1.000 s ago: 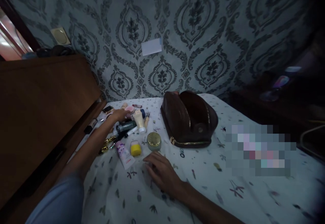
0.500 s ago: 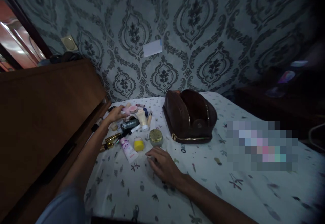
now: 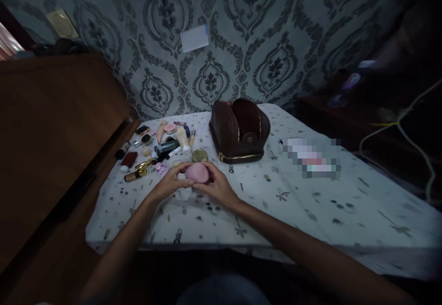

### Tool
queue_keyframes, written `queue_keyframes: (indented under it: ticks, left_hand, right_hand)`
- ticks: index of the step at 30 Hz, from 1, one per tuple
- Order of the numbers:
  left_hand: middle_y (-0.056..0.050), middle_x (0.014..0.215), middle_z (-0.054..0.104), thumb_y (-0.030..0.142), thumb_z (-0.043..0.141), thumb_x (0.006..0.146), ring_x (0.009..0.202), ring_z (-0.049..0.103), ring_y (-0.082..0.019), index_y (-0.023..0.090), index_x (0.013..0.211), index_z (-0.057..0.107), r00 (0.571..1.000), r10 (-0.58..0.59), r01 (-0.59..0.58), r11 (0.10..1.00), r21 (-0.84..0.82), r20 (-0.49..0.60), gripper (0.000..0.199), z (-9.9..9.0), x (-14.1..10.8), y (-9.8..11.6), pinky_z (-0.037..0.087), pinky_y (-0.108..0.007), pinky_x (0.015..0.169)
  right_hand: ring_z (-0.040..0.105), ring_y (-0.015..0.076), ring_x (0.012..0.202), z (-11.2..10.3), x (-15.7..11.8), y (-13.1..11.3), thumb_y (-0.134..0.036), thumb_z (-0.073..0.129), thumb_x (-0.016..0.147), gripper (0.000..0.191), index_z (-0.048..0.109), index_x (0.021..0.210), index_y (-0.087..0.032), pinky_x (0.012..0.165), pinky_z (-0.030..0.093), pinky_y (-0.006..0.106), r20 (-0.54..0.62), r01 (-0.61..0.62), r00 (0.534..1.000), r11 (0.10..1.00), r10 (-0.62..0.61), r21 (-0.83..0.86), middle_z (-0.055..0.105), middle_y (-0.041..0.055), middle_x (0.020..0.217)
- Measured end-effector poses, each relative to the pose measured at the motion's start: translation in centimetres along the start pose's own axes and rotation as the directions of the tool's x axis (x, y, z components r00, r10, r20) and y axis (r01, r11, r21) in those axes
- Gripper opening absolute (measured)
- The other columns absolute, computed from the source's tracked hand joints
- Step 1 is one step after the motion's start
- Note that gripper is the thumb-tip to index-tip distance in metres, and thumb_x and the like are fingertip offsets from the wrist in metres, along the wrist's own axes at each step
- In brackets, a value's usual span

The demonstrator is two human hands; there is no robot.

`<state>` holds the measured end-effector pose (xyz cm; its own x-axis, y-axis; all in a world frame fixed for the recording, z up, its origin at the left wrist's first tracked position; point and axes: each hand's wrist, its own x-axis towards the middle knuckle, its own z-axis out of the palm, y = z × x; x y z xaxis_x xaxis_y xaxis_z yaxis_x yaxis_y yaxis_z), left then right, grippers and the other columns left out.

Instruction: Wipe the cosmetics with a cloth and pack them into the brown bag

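Between both hands is a rounded pink object [image 3: 197,173], smooth and palm-sized; its exact kind I cannot make out. My left hand [image 3: 171,181] grips its left side, thumb below and fingers above. On the right side, my right hand [image 3: 219,188] closes on it in the same way. Just behind the hands sits a round jar with a gold lid [image 3: 199,155]. A pink-and-white tube [image 3: 160,168] is partly covered by my left hand. Farther back lie a cream tube [image 3: 183,138], a dark green cylinder [image 3: 166,147] and a round pink compact [image 3: 170,128].
A brown toiletry bag [image 3: 238,132] stands unzipped behind and right of the hands. Gold tubes [image 3: 136,175] and several other cosmetics lie at the left. A wooden headboard [image 3: 58,107] borders the left side. A blurred-out item [image 3: 312,157] lies on the right.
My left hand has come from the far cosmetics toward me with the pink object. My right hand has closed on it too. The view has shifted, showing the near edge of the patterned surface.
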<state>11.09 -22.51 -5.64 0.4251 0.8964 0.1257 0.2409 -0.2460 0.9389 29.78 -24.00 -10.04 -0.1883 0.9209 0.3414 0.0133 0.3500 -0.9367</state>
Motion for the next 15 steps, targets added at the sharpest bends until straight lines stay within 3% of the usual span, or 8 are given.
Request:
queue_keyframes:
  ticks: [3, 5, 7, 9, 10, 12, 15]
  left_hand:
    - [-0.004, 0.093, 0.066, 0.045, 0.075, 0.072, 0.092, 0.06, -0.022, 0.016, 0.118, 0.064, 0.999, -0.008, 0.009, 1.0, 0.023, -0.035, 0.055, -0.1, -1.0, -0.4, 0.047, -0.031, 0.083]
    - [-0.002, 0.088, 0.064, 0.047, 0.067, 0.08, 0.088, 0.06, -0.02, 0.016, 0.112, 0.065, 0.985, 0.007, 0.008, 0.996, 0.085, -0.17, 0.044, -0.2, -1.6, -0.2, 0.047, -0.03, 0.081]
    - [-0.003, 0.091, 0.064, 0.046, 0.058, 0.087, 0.091, 0.06, -0.02, 0.016, 0.103, 0.064, 0.937, 0.065, -0.007, 0.986, 0.166, -0.344, 0.034, 0.1, -2.0, 0.3, 0.047, -0.03, 0.08]
    - [-0.005, 0.098, 0.064, 0.042, 0.051, 0.093, 0.095, 0.06, -0.021, 0.017, 0.101, 0.062, 0.887, 0.165, -0.049, 0.963, 0.266, -0.432, 0.029, 1.2, -2.4, 0.9, 0.048, -0.031, 0.081]
    - [-0.006, 0.101, 0.064, 0.039, 0.049, 0.094, 0.097, 0.06, -0.021, 0.017, 0.103, 0.061, 0.881, 0.226, -0.087, 0.941, 0.327, -0.416, 0.027, 2.0, -2.6, 1.1, 0.049, -0.032, 0.083]
    - [-0.009, 0.111, 0.062, 0.032, 0.047, 0.096, 0.106, 0.058, -0.022, 0.017, 0.113, 0.058, 0.907, 0.328, -0.18, 0.869, 0.462, -0.264, 0.025, 3.8, -2.8, 1.1, 0.048, -0.036, 0.092]
    - [-0.016, 0.131, 0.055, 0.021, 0.045, 0.094, 0.124, 0.051, -0.027, 0.015, 0.132, 0.047, 0.936, 0.351, -0.256, 0.701, 0.666, -0.01, 0.039, 6.3, -2.9, 0.0, 0.042, -0.045, 0.106]
  right_hand:
    - [0.062, 0.0216, 0.092, -0.4, -0.7, 0.1, -0.041, 0.081, 0.066, 0.057, 0.057, 0.113, -0.02, 0.08, 0.051, 0.034, 0.007, 0.019, 1.0, 0.994, -0.018, -0.112, 0.064, 0.0055, 0.104]
    - [0.061, 0.0217, 0.09, -0.6, -0.9, 0.2, -0.038, 0.082, 0.065, 0.054, 0.058, 0.109, -0.019, 0.079, 0.05, 0.034, 0.02, 0.054, 0.999, 0.964, -0.051, -0.261, 0.064, 0.0054, 0.102]
    - [0.06, 0.0226, 0.092, -0.5, -1.1, 0.4, -0.035, 0.082, 0.064, 0.052, 0.059, 0.107, -0.019, 0.08, 0.049, 0.035, 0.072, 0.085, 0.996, 0.913, -0.062, -0.4, 0.063, 0.0057, 0.103]
    - [0.06, 0.0237, 0.095, -0.3, -1.1, 0.6, -0.035, 0.081, 0.064, 0.05, 0.059, 0.107, -0.02, 0.082, 0.049, 0.037, 0.133, 0.11, 0.99, 0.866, -0.051, -0.488, 0.061, 0.0057, 0.104]
    - [0.06, 0.0242, 0.096, -0.3, -1.2, 0.7, -0.035, 0.081, 0.064, 0.049, 0.06, 0.106, -0.02, 0.082, 0.049, 0.037, 0.158, 0.115, 0.987, 0.85, -0.039, -0.513, 0.061, 0.0059, 0.104]
    - [0.061, 0.0251, 0.096, -0.1, -1.2, 1.1, -0.032, 0.078, 0.066, 0.044, 0.061, 0.105, -0.019, 0.083, 0.05, 0.038, 0.183, 0.099, 0.983, 0.839, 0.001, -0.536, 0.061, 0.0072, 0.106]
    - [0.062, 0.0254, 0.094, -0.1, -1.2, 1.8, -0.02, 0.069, 0.068, 0.027, 0.064, 0.094, -0.017, 0.082, 0.052, 0.036, 0.179, 0.056, 0.983, 0.843, 0.048, -0.536, 0.063, 0.009, 0.105]
